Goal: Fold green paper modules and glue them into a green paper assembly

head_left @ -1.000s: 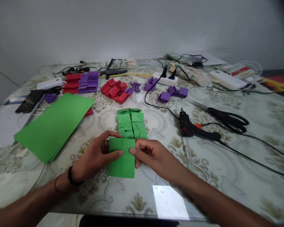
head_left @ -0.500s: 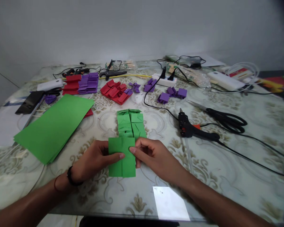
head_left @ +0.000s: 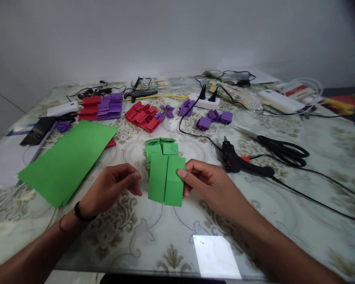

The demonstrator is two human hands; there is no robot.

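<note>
A folded square of green paper (head_left: 166, 181), with a seam down its middle, hangs from my right hand (head_left: 208, 183), the thumb on its front face and the fingers behind its right edge. To its left, my left hand (head_left: 114, 187) holds nothing; its fingers are curled and a little apart, clear of the paper. Behind the square lie several small folded green paper pieces (head_left: 169, 148), partly covered by it. A stack of flat green sheets (head_left: 72, 157) rests beyond my left hand.
A black glue gun (head_left: 239, 161) and black-handled scissors (head_left: 279, 149) lie on the right, with cords trailing. Red folded pieces (head_left: 143, 116) and purple ones (head_left: 204, 123) sit farther back. Behind them are a white power strip (head_left: 205, 101) and, at left, a dark phone-like slab (head_left: 38, 131).
My left hand has let go of the folded green paper and moved left. My right hand has carried the paper right and slightly away, over the green pieces.
</note>
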